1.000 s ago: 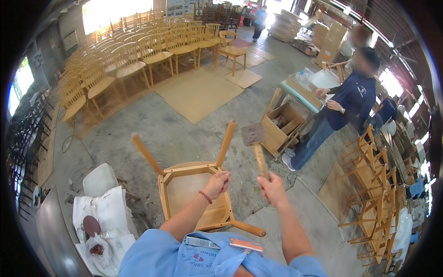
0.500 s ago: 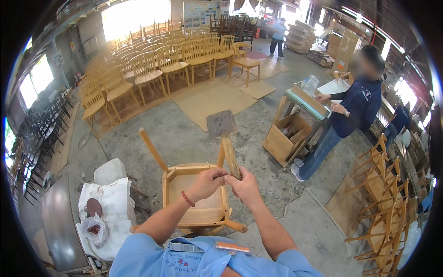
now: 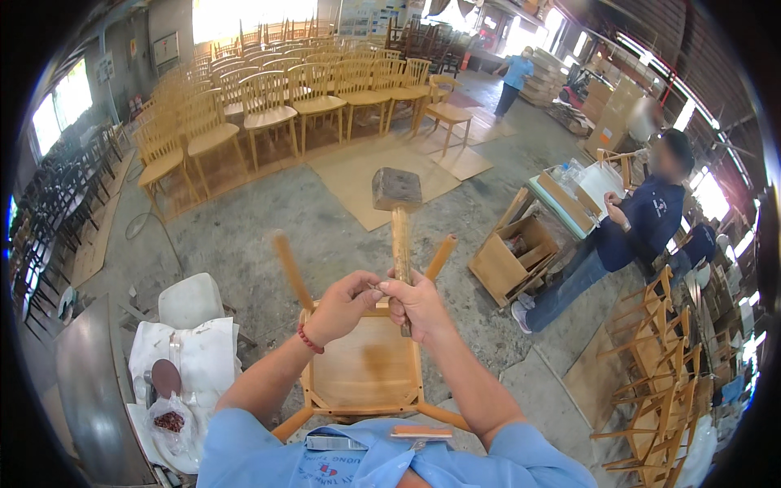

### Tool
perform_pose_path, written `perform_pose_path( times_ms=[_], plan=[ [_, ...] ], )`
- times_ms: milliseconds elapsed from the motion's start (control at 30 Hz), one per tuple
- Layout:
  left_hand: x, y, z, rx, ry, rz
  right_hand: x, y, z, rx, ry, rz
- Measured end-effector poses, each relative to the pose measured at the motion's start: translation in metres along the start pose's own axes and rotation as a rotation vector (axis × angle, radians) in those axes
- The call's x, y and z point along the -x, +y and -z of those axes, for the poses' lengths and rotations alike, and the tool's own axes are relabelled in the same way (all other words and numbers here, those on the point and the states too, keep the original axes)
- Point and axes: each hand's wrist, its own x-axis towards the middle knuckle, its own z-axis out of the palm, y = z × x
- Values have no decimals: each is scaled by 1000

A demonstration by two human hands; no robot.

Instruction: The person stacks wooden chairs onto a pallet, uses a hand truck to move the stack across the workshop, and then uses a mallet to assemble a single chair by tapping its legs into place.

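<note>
My right hand [image 3: 420, 304] is closed around the wooden handle of a mallet [image 3: 397, 190], which stands nearly upright with its dark, worn block head at the top. My left hand [image 3: 338, 304], with a red bead bracelet at the wrist, meets it at the fingertips in a pinch. Whatever lies between those fingertips is too small to make out. Below both hands is an upturned light-wood chair [image 3: 364, 372], its legs pointing up and outward and the underside of the seat facing me. My hands hide part of its far rail.
On my left, a white-covered stand [image 3: 183, 342] holds a brown disc [image 3: 166, 378] and a plastic bag of small reddish-brown pieces [image 3: 169, 421]. Finished chairs [image 3: 268, 110] stand in rows ahead. A co-worker [image 3: 651, 203] stands at a bench on the right, near stacked chair frames [image 3: 651, 390].
The mallet has swung from a slant to nearly upright, still in my right hand. The view has shifted, and the chair appears turned. The co-worker's hands have lifted off the bench.
</note>
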Motion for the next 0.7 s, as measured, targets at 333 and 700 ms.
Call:
perform_pose_path(
  times_ms=[333, 700],
  plan=[
    [-1, -30, 83, -78, 351, 72, -57, 36, -49, 88, 66, -135],
    [-49, -64, 188, 133, 515, 241, -56, 41, -49, 387, 2, -122]
  ],
)
